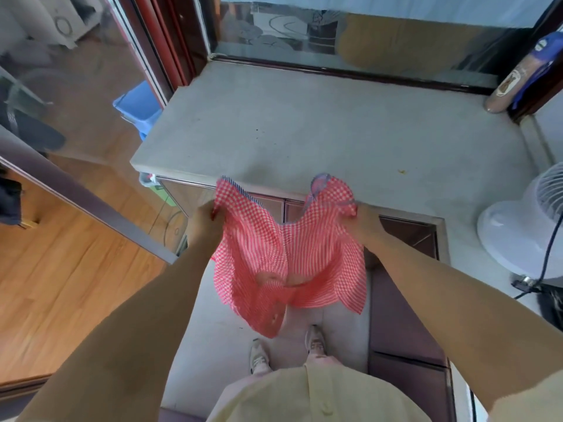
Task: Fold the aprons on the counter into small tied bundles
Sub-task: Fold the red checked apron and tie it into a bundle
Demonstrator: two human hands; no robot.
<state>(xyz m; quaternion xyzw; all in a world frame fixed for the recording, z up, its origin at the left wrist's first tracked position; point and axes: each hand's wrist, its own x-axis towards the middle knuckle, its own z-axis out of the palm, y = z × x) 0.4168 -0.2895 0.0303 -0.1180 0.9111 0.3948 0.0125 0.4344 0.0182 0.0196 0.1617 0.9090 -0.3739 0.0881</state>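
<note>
The apron [289, 257] hung lengthwise toward six o'clock, pinched at its top corners by left hand [204, 219] and right hand [357, 221] — the surface [304, 126] lay at twelve, equally near both.

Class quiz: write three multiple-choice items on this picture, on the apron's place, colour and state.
1. Where is the apron? A: held up before the counter edge; B: spread flat on it; C: hung on a hook.
2. Its checks are: A: blue and white; B: red and white; C: green and yellow.
3. The apron is: A: tied in a bundle; B: folded flat; C: loose, hanging.
Key: A, left hand and right hand grip it in the air; B, red-white checks show; C, it droops unfolded.
</note>
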